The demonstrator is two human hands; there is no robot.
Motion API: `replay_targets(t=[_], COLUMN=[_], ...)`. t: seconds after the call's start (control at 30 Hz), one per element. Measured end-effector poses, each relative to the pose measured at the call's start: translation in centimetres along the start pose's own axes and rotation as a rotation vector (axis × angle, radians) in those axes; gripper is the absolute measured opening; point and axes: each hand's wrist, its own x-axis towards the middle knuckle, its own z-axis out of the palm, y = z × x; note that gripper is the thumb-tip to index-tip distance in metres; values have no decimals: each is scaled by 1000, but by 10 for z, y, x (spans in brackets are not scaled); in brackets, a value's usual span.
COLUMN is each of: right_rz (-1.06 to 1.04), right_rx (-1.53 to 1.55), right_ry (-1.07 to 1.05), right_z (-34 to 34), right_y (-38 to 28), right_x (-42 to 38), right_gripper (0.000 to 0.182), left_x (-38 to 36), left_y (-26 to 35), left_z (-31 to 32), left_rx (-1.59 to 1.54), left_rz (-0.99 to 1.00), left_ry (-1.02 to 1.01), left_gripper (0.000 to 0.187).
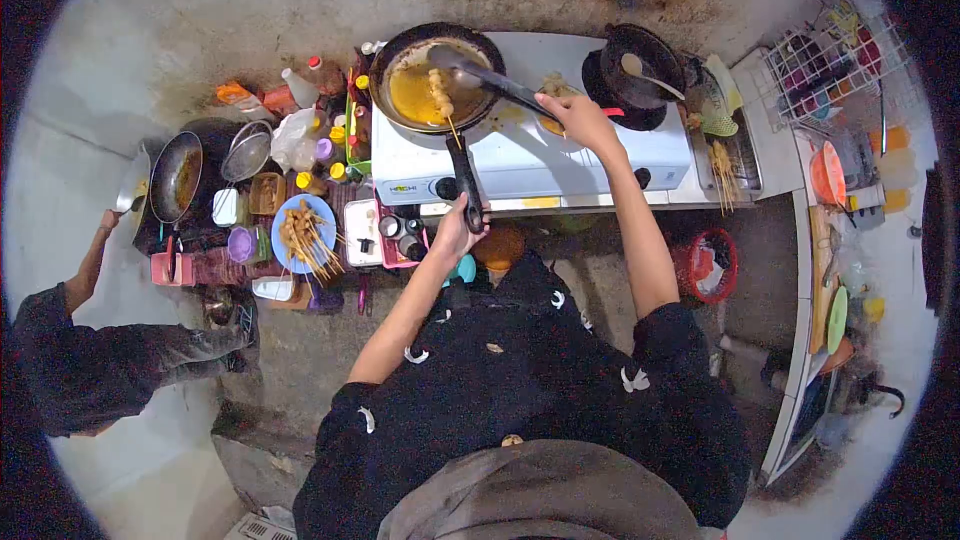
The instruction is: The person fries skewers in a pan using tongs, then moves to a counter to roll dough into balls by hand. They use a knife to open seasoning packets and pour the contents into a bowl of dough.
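Note:
My left hand (458,230) is closed around the black handle of a frying pan (480,48) on the left side of the white gas stove (560,175). In the pan lies a skewer of several pale balls (439,92), its stick pointing toward me over the rim, in a shallow yellow liquid (408,98), perhaps oil or egg. My right hand (580,125) grips the dark handle of a spatula (500,85). The spatula's head is over the pan, beside the top end of the skewer.
A blue plate (278,250) of skewers stands left of the stove among bottles and tubs. A dark wok (640,32) with a ladle (650,77) is at right, near more skewers (722,170). Another person (90,350) works at a second pan (160,175). A red basket (735,265) stands below.

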Motion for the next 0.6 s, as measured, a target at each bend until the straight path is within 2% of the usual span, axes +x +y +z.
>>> replay_targets(t=[0.17,0.27,0.33,0.37,0.43,0.53,0.6], right_rz=[-38,-88,-155,-155,-318,-274,-305], right_rx=[-62,-95,-337,-337,-358,-402,-394], right_ry=[24,131,302,303,391,320,340], right_z=[4,8,14,17,22,20,22], right_y=[2,-6,-9,-10,-16,-32,-32], right_x=[2,-1,1,3,4,7,14], right_gripper=[46,46,47,47,46,45,43], left_x=[2,-1,0,0,2,5,4], left_y=[-1,1,0,0,-1,-2,-2], left_z=[-3,1,0,0,-3,-10,-8], left_rx=[11,3,7,9,12,1,0], left_rz=[0,-16,-3,-2,-14,-44,-35], left_ry=[1,41,66,65,48,-17,11], left_gripper=[38,38,40,40,41,40,40])
